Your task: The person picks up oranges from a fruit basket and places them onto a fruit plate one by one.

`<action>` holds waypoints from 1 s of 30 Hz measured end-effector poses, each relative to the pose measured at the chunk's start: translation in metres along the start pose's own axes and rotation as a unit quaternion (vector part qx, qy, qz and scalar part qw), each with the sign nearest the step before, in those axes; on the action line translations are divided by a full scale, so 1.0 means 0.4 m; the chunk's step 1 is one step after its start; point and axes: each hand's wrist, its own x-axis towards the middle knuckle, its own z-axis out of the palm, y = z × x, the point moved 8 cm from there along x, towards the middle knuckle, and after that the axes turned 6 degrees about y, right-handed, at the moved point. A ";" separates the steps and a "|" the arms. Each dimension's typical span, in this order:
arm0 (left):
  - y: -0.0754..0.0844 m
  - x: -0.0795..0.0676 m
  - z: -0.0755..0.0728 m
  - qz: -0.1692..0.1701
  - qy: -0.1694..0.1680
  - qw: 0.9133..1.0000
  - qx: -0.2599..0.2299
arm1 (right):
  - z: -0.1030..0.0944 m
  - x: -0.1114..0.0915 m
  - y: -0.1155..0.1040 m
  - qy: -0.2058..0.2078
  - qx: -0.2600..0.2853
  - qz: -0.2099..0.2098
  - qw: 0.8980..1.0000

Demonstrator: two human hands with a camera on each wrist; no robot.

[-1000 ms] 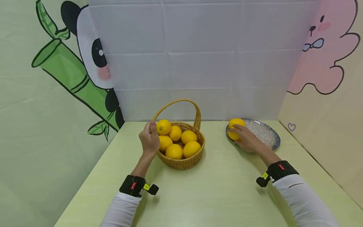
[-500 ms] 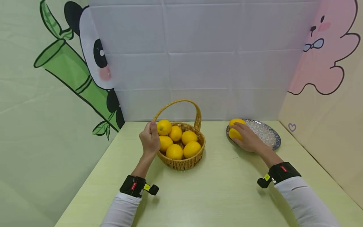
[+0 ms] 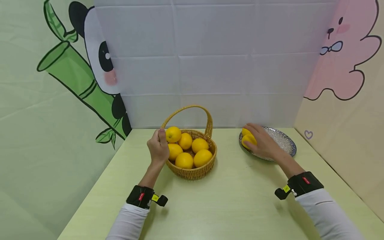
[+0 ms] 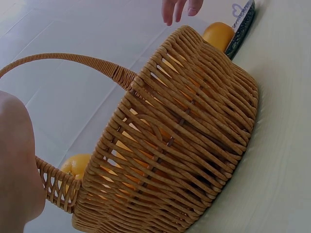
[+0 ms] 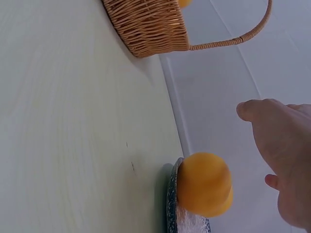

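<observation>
My left hand [image 3: 158, 146] grips the handle [image 3: 202, 111] of a wicker basket [image 3: 192, 173] on its left side. Several yellow lemons [image 3: 184, 160] lie in the basket, which stands on the table. At the right, my right hand [image 3: 264, 141] hovers over the left end of an oval patterned plate [image 3: 282, 140], its fingers extended. Two lemons [image 3: 249, 141] sit together on that end of the plate, the rear one partly hidden by the fingers. In the right wrist view a gap shows between the hand [image 5: 282, 145] and the lemons [image 5: 204, 184].
The pale table [image 3: 222, 206] ends at a light fabric backdrop [image 3: 210, 66] just behind the basket and plate. Printed side panels with a panda [image 3: 102, 76] and a pink animal [image 3: 345, 66] flank it. Bare tabletop lies between basket and plate.
My right hand has come off the front lemon, rising and shifting slightly right, with its fingers straightened. The left hand and basket have stayed in place.
</observation>
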 end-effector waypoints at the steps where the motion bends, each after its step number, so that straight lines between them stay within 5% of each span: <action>1: -0.001 0.000 0.000 0.000 -0.001 1.000 0.000 | -0.004 0.002 -0.004 0.002 -0.002 -0.001 1.000; 12: 0.006 0.001 -0.002 0.005 0.006 1.000 0.003 | -0.037 0.027 -0.048 0.036 -0.032 -0.033 0.998; 30: 0.008 0.003 -0.002 0.010 0.016 1.000 -0.006 | -0.050 0.069 -0.167 0.034 -0.041 -0.061 0.997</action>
